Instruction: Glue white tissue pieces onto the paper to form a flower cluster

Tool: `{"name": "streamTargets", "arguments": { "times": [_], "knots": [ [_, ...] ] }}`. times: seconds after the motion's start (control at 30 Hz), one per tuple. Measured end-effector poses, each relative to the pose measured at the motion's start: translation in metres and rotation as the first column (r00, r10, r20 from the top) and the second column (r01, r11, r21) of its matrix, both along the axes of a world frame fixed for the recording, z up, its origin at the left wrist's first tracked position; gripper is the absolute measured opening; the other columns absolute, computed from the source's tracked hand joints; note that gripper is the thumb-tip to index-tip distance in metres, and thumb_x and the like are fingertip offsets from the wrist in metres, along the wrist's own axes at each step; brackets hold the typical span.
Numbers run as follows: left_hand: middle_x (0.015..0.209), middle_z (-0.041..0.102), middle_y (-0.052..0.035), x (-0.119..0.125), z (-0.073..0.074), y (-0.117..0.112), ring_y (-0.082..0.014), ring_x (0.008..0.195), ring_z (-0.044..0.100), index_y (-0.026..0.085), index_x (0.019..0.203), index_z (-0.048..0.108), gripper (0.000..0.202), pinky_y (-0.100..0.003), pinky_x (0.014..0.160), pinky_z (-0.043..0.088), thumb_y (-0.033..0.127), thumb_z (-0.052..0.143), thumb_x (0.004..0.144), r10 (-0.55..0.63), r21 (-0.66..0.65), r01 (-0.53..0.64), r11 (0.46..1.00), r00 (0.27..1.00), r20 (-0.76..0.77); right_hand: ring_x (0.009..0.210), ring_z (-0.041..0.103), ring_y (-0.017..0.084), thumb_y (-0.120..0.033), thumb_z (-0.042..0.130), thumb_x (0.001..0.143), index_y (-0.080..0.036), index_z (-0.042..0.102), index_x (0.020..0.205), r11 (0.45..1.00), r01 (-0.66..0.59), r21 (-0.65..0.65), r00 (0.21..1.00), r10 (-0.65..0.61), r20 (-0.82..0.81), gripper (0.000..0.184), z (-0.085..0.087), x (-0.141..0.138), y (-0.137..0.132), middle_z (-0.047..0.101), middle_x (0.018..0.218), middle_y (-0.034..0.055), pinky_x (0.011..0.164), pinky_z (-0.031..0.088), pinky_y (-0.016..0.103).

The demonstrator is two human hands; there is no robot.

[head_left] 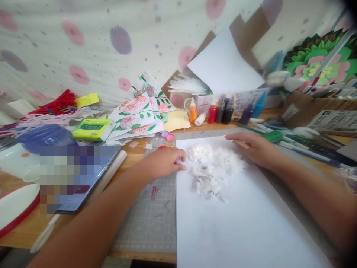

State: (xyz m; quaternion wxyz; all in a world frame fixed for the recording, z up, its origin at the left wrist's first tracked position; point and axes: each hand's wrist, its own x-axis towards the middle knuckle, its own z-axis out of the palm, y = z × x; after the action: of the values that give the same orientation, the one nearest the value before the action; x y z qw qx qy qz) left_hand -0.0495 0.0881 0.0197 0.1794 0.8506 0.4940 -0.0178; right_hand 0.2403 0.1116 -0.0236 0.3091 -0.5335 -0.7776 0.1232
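Note:
A large white sheet of paper (223,230) lies over a grey cutting mat (139,227). On its upper part sit bunched clusters of small white paper pieces (210,163), shaped like fluffy flower heads. My left hand (167,162) is at the sheet's left edge, beside the clusters. Its fingers are curled, with a gap between thumb and forefinger and nothing visible between them. My right hand (251,147) rests by the sheet's upper right edge, fingers stretched out and thumb apart. Whether it presses on the paper is hard to tell.
Paint bottles (212,111) stand behind the sheet. Left are painted flower cutouts (136,115), a green tissue pack (93,129), a blue bowl (46,138) and a tablet-like device (92,178), partly blurred. Brushes (309,150) and a cardboard box (315,111) lie right.

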Motion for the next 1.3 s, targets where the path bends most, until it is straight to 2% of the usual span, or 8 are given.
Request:
{"name": "streamTargets", "arguments": {
  "times": [0.13, 0.3, 0.5, 0.63, 0.83, 1.17, 1.23, 1.3],
  "knots": [
    [0.075, 0.051, 0.0021, 0.001, -0.002, 0.001, -0.0115, 0.066, 0.047, 0.017, 0.066, 0.046, 0.012, -0.023, 0.055, 0.032, 0.026, 0.046, 0.075, -0.094, 0.032, 0.092, 0.995, 0.992, 0.078, 0.096, 0.057, 0.021, -0.029, 0.044, 0.078, -0.020, 0.064, 0.094, 0.999, -0.011, 0.046, 0.998, 0.014, -0.058, 0.027, 0.007, -0.004, -0.006, 0.063, 0.102, 0.0057, 0.087, 0.045, 0.037],
    [0.066, 0.048, 0.0041, 0.003, 0.004, -0.005, -0.0096, 0.057, 0.042, 0.019, 0.070, 0.047, 0.009, -0.021, 0.051, 0.030, 0.027, 0.050, 0.074, -0.005, -0.079, 0.026, 0.996, 0.965, 0.262, 0.080, 0.061, 0.018, -0.033, 0.051, 0.077, -0.020, 0.064, 0.089, 0.994, -0.085, 0.063, 0.975, 0.096, -0.198, 0.022, 0.025, -0.014, -0.026, 0.066, 0.087, 0.0048, 0.074, 0.049, 0.032],
    [0.077, 0.048, 0.0031, 0.019, -0.002, -0.016, -0.0088, 0.068, 0.045, 0.019, 0.082, 0.045, 0.011, -0.021, 0.061, 0.036, 0.022, 0.053, 0.075, 0.072, -0.205, 0.077, 0.976, 0.772, 0.631, 0.054, 0.050, 0.009, -0.037, 0.044, 0.083, -0.018, 0.067, 0.071, 0.938, -0.338, -0.079, 0.896, 0.294, -0.332, 0.032, 0.039, -0.027, -0.047, 0.062, 0.067, 0.0035, 0.050, 0.042, 0.022],
    [0.077, 0.048, 0.0042, 0.026, -0.004, -0.018, -0.0076, 0.067, 0.045, 0.020, 0.085, 0.042, 0.016, -0.019, 0.059, 0.036, 0.021, 0.055, 0.074, 0.153, -0.300, 0.072, 0.951, 0.737, 0.658, 0.050, 0.044, 0.006, -0.032, 0.040, 0.085, -0.015, 0.066, 0.062, 0.856, -0.495, -0.150, 0.821, 0.403, -0.405, 0.039, 0.040, -0.032, -0.050, 0.055, 0.059, 0.0019, 0.047, 0.037, 0.019],
    [0.078, 0.054, 0.0044, 0.030, 0.009, -0.036, -0.0085, 0.068, 0.048, 0.021, 0.080, 0.053, 0.010, -0.019, 0.060, 0.037, 0.027, 0.058, 0.073, 0.023, -0.355, 0.147, 0.923, 0.901, 0.434, 0.054, 0.048, 0.004, -0.027, 0.045, 0.084, -0.013, 0.064, 0.065, 0.624, -0.719, -0.306, 0.683, 0.554, -0.476, 0.030, 0.037, -0.041, -0.055, 0.056, 0.062, 0.0003, 0.053, 0.040, 0.016],
    [0.084, 0.059, -0.0007, 0.029, 0.008, -0.032, -0.0100, 0.062, 0.053, 0.020, 0.092, 0.053, 0.020, -0.021, 0.053, 0.042, 0.035, 0.053, 0.078, 0.210, -0.581, 0.076, 0.810, 0.888, 0.410, 0.050, 0.048, 0.004, -0.026, 0.048, 0.082, -0.017, 0.067, 0.065, 0.797, -0.587, -0.141, 0.756, 0.477, -0.448, 0.027, 0.046, -0.037, -0.057, 0.056, 0.061, -0.0004, 0.045, 0.037, 0.016],
    [0.088, 0.061, -0.0038, 0.028, 0.010, -0.030, -0.0111, 0.061, 0.056, 0.019, 0.095, 0.051, 0.025, -0.022, 0.053, 0.043, 0.040, 0.047, 0.082, 0.271, -0.617, 0.108, 0.779, 0.831, 0.487, 0.051, 0.048, 0.004, -0.027, 0.047, 0.083, -0.017, 0.067, 0.064, 0.825, -0.551, -0.124, 0.781, 0.458, -0.426, 0.030, 0.046, -0.036, -0.056, 0.056, 0.061, 0.0007, 0.045, 0.038, 0.017],
    [0.095, 0.061, -0.0081, 0.027, 0.010, -0.029, -0.0153, 0.067, 0.060, 0.020, 0.105, 0.048, 0.036, -0.025, 0.055, 0.044, 0.048, 0.037, 0.085, 0.351, -0.681, 0.231, 0.695, 0.718, 0.601, 0.051, 0.047, 0.005, -0.028, 0.044, 0.084, -0.018, 0.068, 0.065, 0.842, -0.528, -0.111, 0.796, 0.445, -0.411, 0.032, 0.045, -0.035, -0.056, 0.055, 0.062, 0.0015, 0.045, 0.038, 0.017]
  ]
}}
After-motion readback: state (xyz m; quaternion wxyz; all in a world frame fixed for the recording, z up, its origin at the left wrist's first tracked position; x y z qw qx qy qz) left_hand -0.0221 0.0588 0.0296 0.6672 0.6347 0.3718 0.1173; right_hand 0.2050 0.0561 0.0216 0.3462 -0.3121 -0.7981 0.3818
